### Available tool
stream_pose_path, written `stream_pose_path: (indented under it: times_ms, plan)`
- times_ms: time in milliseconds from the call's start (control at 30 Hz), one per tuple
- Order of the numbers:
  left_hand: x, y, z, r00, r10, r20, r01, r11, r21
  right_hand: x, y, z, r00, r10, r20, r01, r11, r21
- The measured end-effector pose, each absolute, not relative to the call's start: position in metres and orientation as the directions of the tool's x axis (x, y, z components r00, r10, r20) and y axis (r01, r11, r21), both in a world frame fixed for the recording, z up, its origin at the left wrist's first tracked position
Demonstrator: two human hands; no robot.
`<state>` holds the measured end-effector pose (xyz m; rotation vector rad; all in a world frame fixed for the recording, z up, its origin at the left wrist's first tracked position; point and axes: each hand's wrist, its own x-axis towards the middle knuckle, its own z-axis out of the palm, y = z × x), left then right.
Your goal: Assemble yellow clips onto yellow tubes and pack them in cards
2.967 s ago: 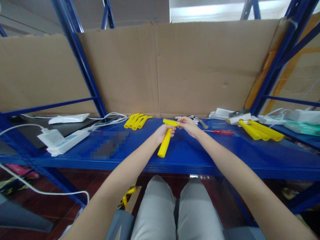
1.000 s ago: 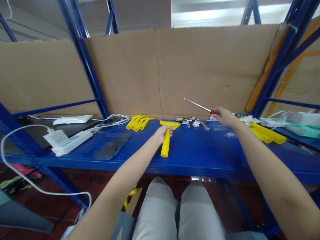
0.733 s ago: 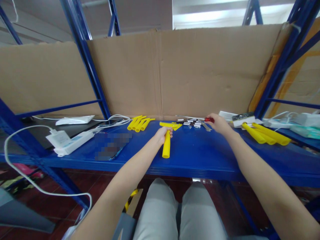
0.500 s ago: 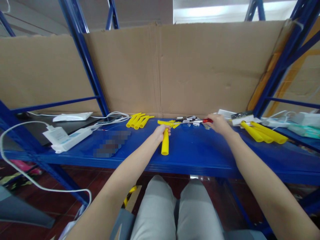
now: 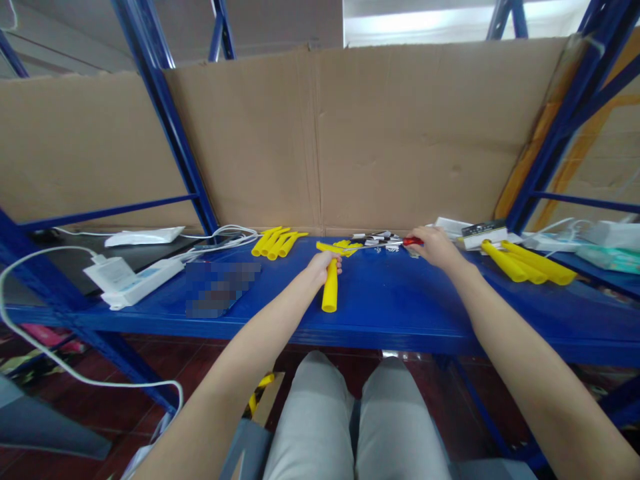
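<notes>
My left hand [image 5: 321, 267] is closed around a yellow tool with a thick round handle [image 5: 329, 295], its hollow-looking end turned toward me. A narrow yellow head sticks out above the fist. In my right hand [image 5: 436, 245], the fingers grip the red handle of a screwdriver [image 5: 413, 241]. Its thin metal shaft runs left to the yellow head; whether the tip touches it I cannot tell. Behind the shaft lie small black-and-white pieces [image 5: 383, 238], too small to name. More yellow parts lie just beyond my left hand.
Several yellow tube-handled pieces [image 5: 278, 243] lie at the back left, others [image 5: 529, 263] at the right by a black-and-white box [image 5: 484, 235]. A white power strip [image 5: 143, 283] with cables sits left, near a blurred dark rectangle [image 5: 223, 288]. Cardboard [image 5: 400, 133] walls the blue shelf's [image 5: 400, 313] back.
Both hands keep their grips and hardly move. The view shifts very slightly; the screwdriver still points at the yellow tool's head.
</notes>
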<state>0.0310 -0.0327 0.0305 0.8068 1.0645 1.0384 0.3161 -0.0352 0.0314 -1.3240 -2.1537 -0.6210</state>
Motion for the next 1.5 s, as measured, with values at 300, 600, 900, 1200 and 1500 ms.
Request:
stream_pose_path:
  times_ms: [300,600,900,1200,1500]
  plan:
    - [0.031,-0.033,0.03,0.122,0.949,-0.292,-0.265,0.314,0.912,0.315,-0.035,0.031,-0.388,0.659,0.645,0.91,0.387,0.151]
    - [0.033,-0.035,0.033,0.07,0.968,-0.239,-0.256,0.249,0.934,0.308,-0.044,0.038,-0.431,0.627,0.649,0.901,0.333,0.277]
    - [0.033,-0.035,0.034,0.032,0.977,-0.212,-0.228,0.213,0.95,0.307,-0.043,0.036,-0.447,0.595,0.667,0.894,0.322,0.312]
    - [0.034,-0.035,0.034,-0.011,0.985,-0.172,-0.185,0.167,0.968,0.3,-0.047,0.04,-0.477,0.546,0.689,0.879,0.293,0.376]
    - [0.033,-0.039,0.035,-0.014,0.995,-0.103,-0.147,0.1,0.984,0.285,-0.059,0.046,-0.511,0.555,0.656,0.86,0.331,0.389]
